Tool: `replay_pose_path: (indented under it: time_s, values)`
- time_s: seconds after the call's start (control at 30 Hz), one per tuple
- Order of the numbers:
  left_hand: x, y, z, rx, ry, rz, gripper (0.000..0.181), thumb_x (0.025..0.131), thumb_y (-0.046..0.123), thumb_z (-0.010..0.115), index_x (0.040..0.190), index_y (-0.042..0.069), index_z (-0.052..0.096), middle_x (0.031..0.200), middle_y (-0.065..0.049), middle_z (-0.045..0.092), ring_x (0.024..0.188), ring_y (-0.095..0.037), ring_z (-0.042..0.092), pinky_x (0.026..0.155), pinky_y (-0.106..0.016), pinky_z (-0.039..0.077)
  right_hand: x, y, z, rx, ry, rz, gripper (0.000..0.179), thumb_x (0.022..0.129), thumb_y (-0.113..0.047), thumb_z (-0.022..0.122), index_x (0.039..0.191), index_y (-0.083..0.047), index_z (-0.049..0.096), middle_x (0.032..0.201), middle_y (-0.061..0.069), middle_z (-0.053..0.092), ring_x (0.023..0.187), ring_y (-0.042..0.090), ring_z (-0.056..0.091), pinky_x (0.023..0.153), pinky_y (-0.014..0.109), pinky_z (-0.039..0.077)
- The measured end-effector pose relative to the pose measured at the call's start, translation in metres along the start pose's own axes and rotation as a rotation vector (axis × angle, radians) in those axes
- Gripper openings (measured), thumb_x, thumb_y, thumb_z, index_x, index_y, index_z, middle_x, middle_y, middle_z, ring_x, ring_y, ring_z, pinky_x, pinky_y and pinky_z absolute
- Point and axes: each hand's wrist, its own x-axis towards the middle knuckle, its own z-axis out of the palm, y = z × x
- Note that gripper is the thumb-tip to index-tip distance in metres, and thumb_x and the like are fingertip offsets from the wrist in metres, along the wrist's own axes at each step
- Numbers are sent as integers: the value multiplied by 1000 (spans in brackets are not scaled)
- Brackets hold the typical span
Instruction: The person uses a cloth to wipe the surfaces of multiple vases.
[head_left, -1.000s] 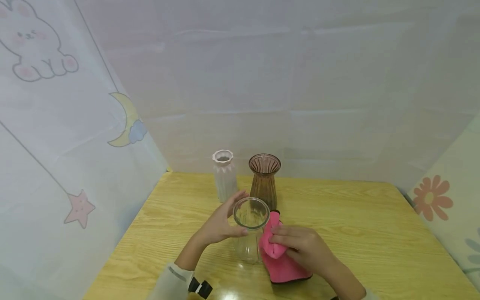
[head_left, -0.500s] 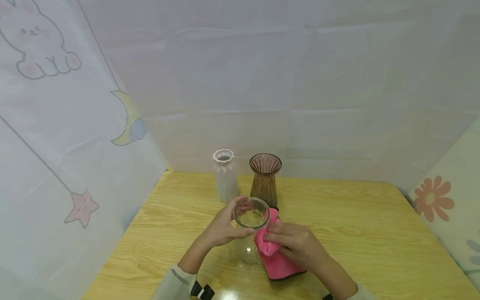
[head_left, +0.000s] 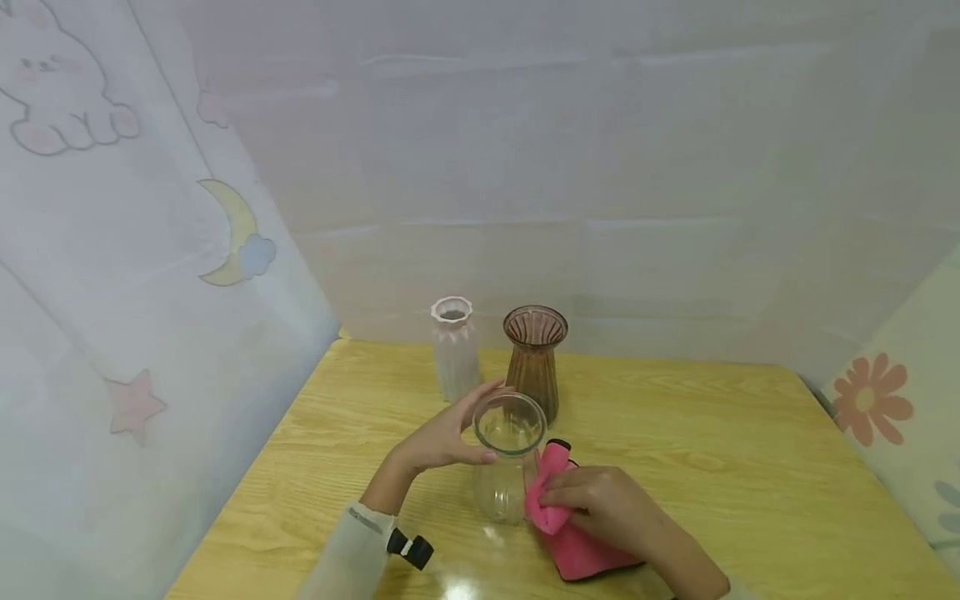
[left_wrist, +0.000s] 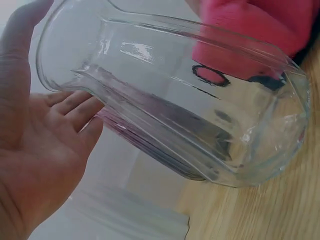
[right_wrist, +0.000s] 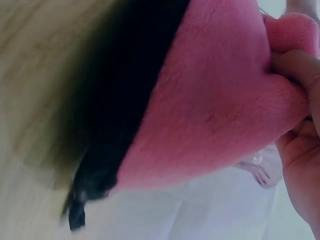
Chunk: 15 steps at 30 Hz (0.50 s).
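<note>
A clear glass vase (head_left: 501,493) with a round, wide mouth stands near the middle of the table. My left hand (head_left: 447,435) holds it by the neck, thumb on the near side and fingers around the far side. In the left wrist view the vase's ribbed body (left_wrist: 150,55) stretches away from that hand. My right hand (head_left: 611,507) pinches a bunched pink cloth (head_left: 588,552) with dark edging, at the vase's right side. Whether the cloth touches the glass is hard to tell. In the right wrist view the cloth (right_wrist: 205,100) hangs down from my fingers.
Behind the clear vase stands a brownish-purple glass vase (head_left: 534,375) with a flared top. To its left is a white ribbed vase (head_left: 456,360). The wooden table (head_left: 712,467) meets printed wall sheets (head_left: 570,167) at the back and sides.
My right hand first moves the cloth a little left against the vase, then back to the right and lower. My left hand stays at the vase's neck, and the vase stays nearly in place.
</note>
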Motion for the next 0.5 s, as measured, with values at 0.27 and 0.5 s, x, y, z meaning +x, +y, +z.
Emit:
replay_pose_path:
  time_s: [0.27,0.5]
  values:
    - [-12,18,17,188,205,-76,99,85,44,82,159,10,26,160,-13,38,146,-28,39,118,-52,34,10,4,-20,78,239,-39,23,105,-21,58,112,-13,78,107,2,76,96,19,74,93,22,55]
    - [-5,26,33,176,286,-126,91,82,27,86,154,6,35,148,-15,53,135,-26,52,110,-47,45,24,7,-11,-47,337,-160,28,107,-21,54,109,-10,79,105,7,77,92,23,75,89,33,58]
